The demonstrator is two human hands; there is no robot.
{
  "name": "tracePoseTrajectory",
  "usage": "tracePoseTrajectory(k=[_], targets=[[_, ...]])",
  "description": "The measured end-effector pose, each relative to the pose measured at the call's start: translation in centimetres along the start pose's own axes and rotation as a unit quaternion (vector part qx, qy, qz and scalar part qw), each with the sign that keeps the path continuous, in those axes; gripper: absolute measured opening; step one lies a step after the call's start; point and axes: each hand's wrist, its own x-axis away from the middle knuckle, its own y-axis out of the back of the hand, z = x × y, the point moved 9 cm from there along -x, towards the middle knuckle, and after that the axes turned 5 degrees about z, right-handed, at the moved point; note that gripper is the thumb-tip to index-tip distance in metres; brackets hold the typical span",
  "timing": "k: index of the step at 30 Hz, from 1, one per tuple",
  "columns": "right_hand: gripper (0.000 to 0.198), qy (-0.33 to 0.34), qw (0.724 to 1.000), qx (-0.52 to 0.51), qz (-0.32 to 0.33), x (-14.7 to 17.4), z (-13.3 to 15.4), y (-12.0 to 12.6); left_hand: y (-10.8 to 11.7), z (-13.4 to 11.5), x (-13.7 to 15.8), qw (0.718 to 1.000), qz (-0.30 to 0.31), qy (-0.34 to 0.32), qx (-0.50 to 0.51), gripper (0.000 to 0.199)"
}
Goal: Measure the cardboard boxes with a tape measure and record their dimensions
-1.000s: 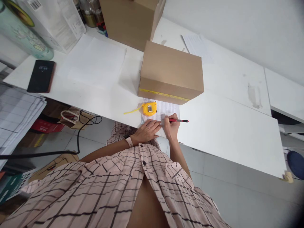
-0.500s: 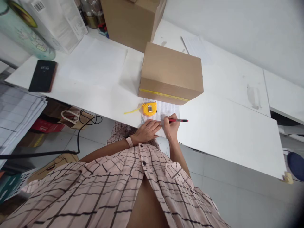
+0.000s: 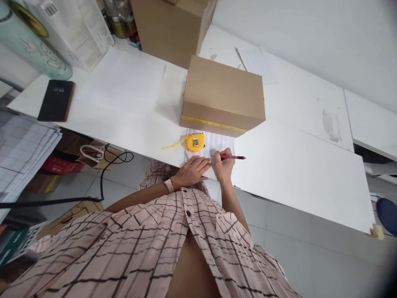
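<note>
My right hand [image 3: 223,166] is closed around a red and black pen [image 3: 234,157], its writing end hidden by the fingers against a printed sheet of paper [image 3: 218,142]. Flat on the near edge of that sheet, my left hand [image 3: 192,170] lies with fingers stretched out, holding nothing. Just beyond it a yellow tape measure [image 3: 195,142] rests on the sheet, a short length of its tape sticking out to the left. Behind stands a closed brown cardboard box [image 3: 225,91] with a yellow strip along its near side, covering the far part of the sheet.
A larger cardboard box [image 3: 169,31] stands behind on the white table [image 3: 294,165]. Toward the left are blank white paper [image 3: 124,80], a phone [image 3: 56,100], a light green bottle [image 3: 34,45] and a white carton [image 3: 72,33]. A black cable [image 3: 102,178] hangs below the left side.
</note>
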Motion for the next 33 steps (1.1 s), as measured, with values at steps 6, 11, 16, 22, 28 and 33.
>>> tracePoseTrajectory(k=[6, 11, 16, 22, 28, 33], targets=[[0.021, -0.003, 1.0, -0.012, 0.004, 0.1, -0.1, 0.0, -0.1, 0.0, 0.0, 1.0, 0.0, -0.001, -0.01, 0.059], [0.024, -0.009, 1.0, -0.008, -0.008, 0.1, 0.0, 0.1, 0.0, 0.0, 0.2, 1.0, -0.007, -0.002, -0.004, 0.057], [0.022, 0.002, 0.997, -0.015, -0.082, 0.2, -0.3, 2.5, -0.2, 0.1, 0.2, 1.0, 0.004, 0.001, -0.008, 0.057], [0.033, 0.144, 0.966, 0.214, 0.016, -0.1, 0.7, 3.6, 0.4, 0.1, 0.2, 0.999, -0.01, 0.006, 0.049, 0.053], [0.06, 0.147, 0.94, 0.306, 0.021, -0.7, -0.5, 3.0, 6.8, 3.5, 0.3, 0.968, -0.136, 0.091, 0.19, 0.028], [0.058, 0.137, 0.962, 0.236, -0.021, -0.9, -1.2, 3.8, 8.0, 8.7, -0.9, 0.965, -0.114, 0.201, 0.127, 0.042]])
